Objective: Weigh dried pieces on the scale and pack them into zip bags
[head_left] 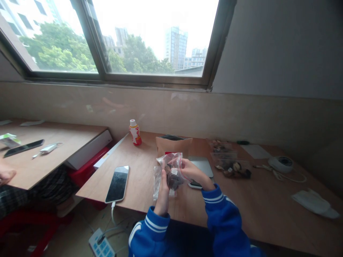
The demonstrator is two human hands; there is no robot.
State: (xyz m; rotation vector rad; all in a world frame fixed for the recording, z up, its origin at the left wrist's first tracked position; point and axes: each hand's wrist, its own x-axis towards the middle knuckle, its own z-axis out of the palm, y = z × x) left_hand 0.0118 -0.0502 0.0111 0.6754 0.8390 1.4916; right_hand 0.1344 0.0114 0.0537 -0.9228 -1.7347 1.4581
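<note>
Your left hand [162, 194] stands upright against the near side of a clear plastic bag [160, 182], fingers curled in and thumb up, gripping the film. Your right hand [193, 172] comes across from the other side, fingers nearly closed, pinching the bag's upper part. The bag sits between your hands, just above the wooden desk [139, 167], with dark lumps [174, 180] bunched in its middle.

Handling: light, soft, slippery film. The lumps look firm and may shift inside. Best hold is the top edge by the red line [181, 165], or the film gathered beneath the lumps.

Just beyond your hands: a kraft paper bag [173, 145] and a silver tablet [202, 166]. Beside your left hand lies a smartphone [117, 184], cable in its base. Further right, clear packets of dark pieces [227, 160]. Against the wall, a small drink bottle [135, 132]. At the next desk, a co-worker's hand [6, 175].
</note>
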